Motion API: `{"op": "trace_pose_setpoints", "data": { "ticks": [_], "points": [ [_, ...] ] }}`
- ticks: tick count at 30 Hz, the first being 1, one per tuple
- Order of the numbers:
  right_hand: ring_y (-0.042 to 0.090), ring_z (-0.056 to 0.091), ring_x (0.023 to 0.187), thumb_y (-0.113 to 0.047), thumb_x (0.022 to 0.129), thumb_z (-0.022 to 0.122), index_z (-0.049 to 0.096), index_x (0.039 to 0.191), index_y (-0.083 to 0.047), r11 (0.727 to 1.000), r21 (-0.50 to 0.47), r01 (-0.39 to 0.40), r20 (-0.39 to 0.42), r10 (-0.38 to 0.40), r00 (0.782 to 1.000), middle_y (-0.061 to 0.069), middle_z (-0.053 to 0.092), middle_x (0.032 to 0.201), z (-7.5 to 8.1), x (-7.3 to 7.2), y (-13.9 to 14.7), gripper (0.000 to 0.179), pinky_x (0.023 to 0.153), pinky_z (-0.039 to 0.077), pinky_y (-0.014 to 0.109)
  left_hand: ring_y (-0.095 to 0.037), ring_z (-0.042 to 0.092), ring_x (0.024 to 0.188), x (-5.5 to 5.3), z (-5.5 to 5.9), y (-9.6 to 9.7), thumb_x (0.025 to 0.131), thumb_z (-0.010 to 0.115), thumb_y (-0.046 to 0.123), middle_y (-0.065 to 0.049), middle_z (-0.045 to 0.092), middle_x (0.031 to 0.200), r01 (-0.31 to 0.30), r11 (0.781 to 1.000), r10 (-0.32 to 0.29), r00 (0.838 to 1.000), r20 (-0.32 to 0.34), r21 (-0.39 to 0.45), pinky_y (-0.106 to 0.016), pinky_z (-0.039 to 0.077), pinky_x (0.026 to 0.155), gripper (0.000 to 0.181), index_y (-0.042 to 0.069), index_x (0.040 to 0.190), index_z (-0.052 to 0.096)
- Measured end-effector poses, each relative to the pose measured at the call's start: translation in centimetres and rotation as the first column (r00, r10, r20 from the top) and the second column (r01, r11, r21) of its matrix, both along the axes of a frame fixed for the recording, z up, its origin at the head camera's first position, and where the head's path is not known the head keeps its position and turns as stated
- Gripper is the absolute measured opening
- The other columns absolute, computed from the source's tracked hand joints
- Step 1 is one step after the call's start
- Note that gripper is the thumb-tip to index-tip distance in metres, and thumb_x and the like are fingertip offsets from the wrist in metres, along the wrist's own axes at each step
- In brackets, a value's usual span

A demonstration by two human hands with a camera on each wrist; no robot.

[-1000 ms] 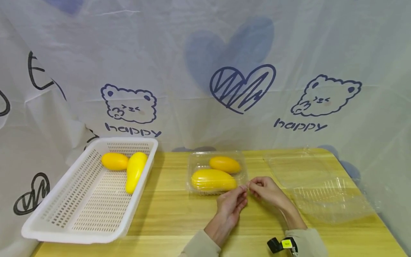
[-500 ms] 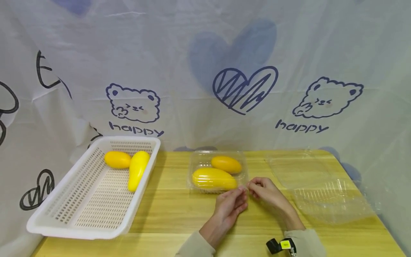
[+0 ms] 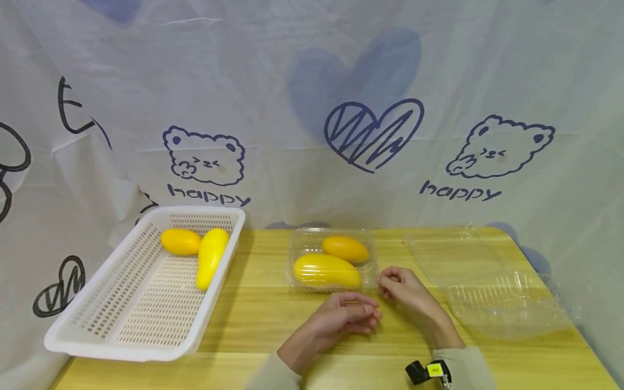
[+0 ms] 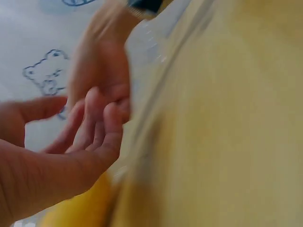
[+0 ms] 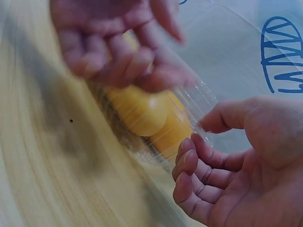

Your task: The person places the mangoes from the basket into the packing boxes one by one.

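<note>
A clear plastic clamshell box [image 3: 298, 241] stands at the middle of the table, its lid over a large yellow oblong fruit [image 3: 326, 271] and a smaller orange-yellow one [image 3: 345, 249]. At the box's front right corner, my right hand [image 3: 407, 290] pinches the rim between thumb and forefinger, its other fingers curled. My left hand [image 3: 336, 319] is just in front of the box, apart from it, with loosely bent fingers around nothing. In the right wrist view this left hand [image 5: 113, 52] is blurred and covers part of the box.
At left is a white perforated basket [image 3: 122, 355] holding an orange-yellow fruit [image 3: 180, 241] and a longer yellow one [image 3: 212, 260]. Another clear clamshell [image 3: 507, 314] lies open at the table's right. A printed cloth [image 3: 273, 135] hangs behind the table.
My left hand has let go of the box's corner and drawn back toward the front left, its fingers spreading. The right hand stays at the corner.
</note>
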State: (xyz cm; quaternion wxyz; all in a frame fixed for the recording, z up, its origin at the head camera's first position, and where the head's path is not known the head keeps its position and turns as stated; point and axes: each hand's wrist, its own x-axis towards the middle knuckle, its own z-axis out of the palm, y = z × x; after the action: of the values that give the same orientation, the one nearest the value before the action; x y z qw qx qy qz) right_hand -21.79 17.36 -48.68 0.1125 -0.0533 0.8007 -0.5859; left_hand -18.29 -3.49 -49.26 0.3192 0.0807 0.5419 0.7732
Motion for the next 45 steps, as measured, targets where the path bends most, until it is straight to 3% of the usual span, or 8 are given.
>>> {"op": "trace_pose_setpoints", "data": {
  "ticks": [5,10,21,25,29,32,37,45],
  "points": [
    [0.016,0.055,0.073,-0.012,0.104,0.055,0.061,0.105,0.011,1.000,-0.006,-0.018,-0.003,0.018,1.000,0.011,0.062,0.086,-0.1,-0.1,0.0,0.023,0.064,0.051,0.027,-0.021,0.070,0.093,-1.1,2.6,-2.6,0.102,0.062,0.007,-0.020,0.073,0.111,0.028,0.987,-0.071,0.960,-0.272,-0.159,-0.050,0.056,0.093,0.028,-0.012,0.123,0.063],
    [0.016,0.054,0.073,-0.011,0.106,0.053,0.060,0.105,0.012,0.999,-0.031,-0.031,0.012,0.031,0.999,0.013,0.062,0.086,-0.2,-0.1,0.1,0.024,0.064,0.051,0.027,-0.026,0.069,0.096,-2.1,4.9,-5.6,0.102,0.061,0.006,-0.020,0.072,0.111,-0.170,0.950,0.017,0.866,-0.500,-0.261,-0.040,0.058,0.088,0.023,-0.009,0.120,0.065],
    [0.016,0.054,0.072,-0.011,0.106,0.052,0.058,0.107,0.013,0.997,-0.061,-0.045,0.022,0.046,0.999,0.013,0.062,0.086,-0.3,-0.1,0.3,0.024,0.064,0.052,0.027,-0.026,0.069,0.096,-3.7,5.6,-9.2,0.097,0.069,0.001,-0.009,0.073,0.104,-0.612,0.727,0.174,0.604,-0.778,-0.312,-0.041,0.059,0.083,0.015,0.004,0.111,0.072],
    [0.016,0.054,0.072,-0.011,0.107,0.051,0.058,0.106,0.012,0.996,-0.071,-0.046,0.026,0.048,0.998,0.011,0.061,0.086,-0.3,-0.1,0.3,0.024,0.064,0.052,0.027,-0.028,0.069,0.096,-4.4,5.1,-10.2,0.094,0.069,-0.003,-0.013,0.073,0.105,-0.688,0.658,0.201,0.553,-0.809,-0.307,-0.045,0.058,0.082,0.017,0.002,0.110,0.072],
    [0.015,0.054,0.072,-0.010,0.108,0.048,0.056,0.105,0.012,0.991,-0.126,-0.053,0.043,0.059,0.997,0.010,0.060,0.084,-0.4,-0.3,0.3,0.023,0.064,0.052,0.026,-0.034,0.067,0.099,-5.1,4.0,-11.3,0.094,0.067,-0.005,-0.022,0.070,0.112,-0.688,0.641,0.227,0.593,-0.772,-0.340,-0.041,0.058,0.081,0.020,-0.003,0.114,0.070],
    [0.015,0.055,0.073,-0.008,0.108,0.046,0.054,0.107,0.014,0.985,-0.161,-0.065,0.047,0.073,0.996,0.011,0.060,0.085,-0.6,-0.4,0.4,0.024,0.066,0.053,0.026,-0.035,0.066,0.102,-5.4,3.1,-12.3,0.097,0.063,-0.003,-0.025,0.066,0.115,-0.614,0.681,0.239,0.702,-0.671,-0.399,-0.039,0.058,0.081,0.027,-0.009,0.123,0.066],
    [0.015,0.056,0.074,-0.009,0.108,0.047,0.053,0.111,0.015,0.983,-0.174,-0.051,0.057,0.062,0.996,0.012,0.061,0.087,-0.7,-0.4,0.6,0.025,0.067,0.053,0.026,-0.027,0.068,0.093,-5.6,2.3,-13.9,0.102,0.057,0.003,-0.023,0.064,0.110,-0.394,0.829,0.218,0.881,-0.420,-0.397,-0.046,0.059,0.088,0.040,-0.016,0.137,0.052],
    [0.016,0.057,0.074,-0.009,0.108,0.048,0.054,0.112,0.015,0.988,-0.153,-0.006,0.059,0.015,0.998,0.012,0.063,0.086,-0.6,-0.3,0.2,0.025,0.066,0.054,0.027,-0.021,0.068,0.081,-5.9,1.8,-14.4,0.098,0.052,-0.005,-0.019,0.066,0.100,-0.250,0.915,0.164,0.948,-0.272,-0.318,-0.041,0.061,0.083,0.046,-0.016,0.142,0.043]
  ]
}}
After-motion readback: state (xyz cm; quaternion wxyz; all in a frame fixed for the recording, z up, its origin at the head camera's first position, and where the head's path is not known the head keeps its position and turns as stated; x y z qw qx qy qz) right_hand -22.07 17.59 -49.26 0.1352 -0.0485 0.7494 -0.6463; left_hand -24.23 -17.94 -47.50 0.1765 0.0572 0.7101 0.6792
